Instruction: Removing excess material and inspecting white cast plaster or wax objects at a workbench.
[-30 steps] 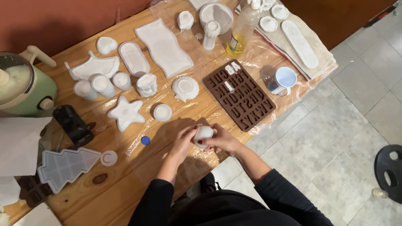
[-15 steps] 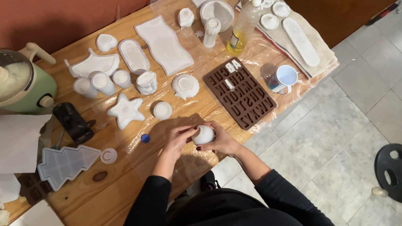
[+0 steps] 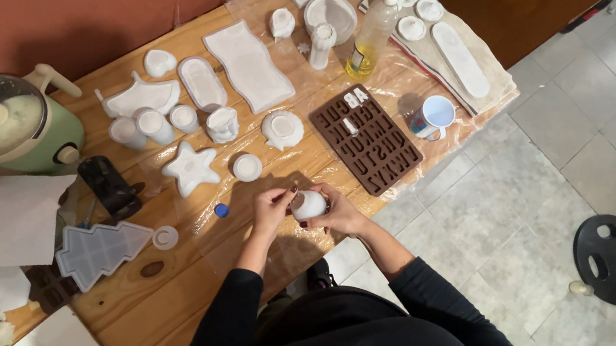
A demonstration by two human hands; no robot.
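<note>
Single head cam, high above, looking steeply down over the wooden surface [image 3: 148, 319]; tiled floor [image 3: 524, 196] fills the right side.

brown letter mould [image 3: 368, 140], white star [image 3: 191, 168], green pot [image 3: 9, 124], blue cup [image 3: 435, 115]

Letter mould [image 3: 369, 141] right of round cup [image 3: 247, 167], star mould [image 3: 191, 168] left, tree mould [image 3: 99, 250] further left

The person wears a black long-sleeved top, its sleeves reaching the wrists. The left hand [image 3: 270, 207] and right hand [image 3: 339, 212] are bare, fingernails painted dark red.
</note>
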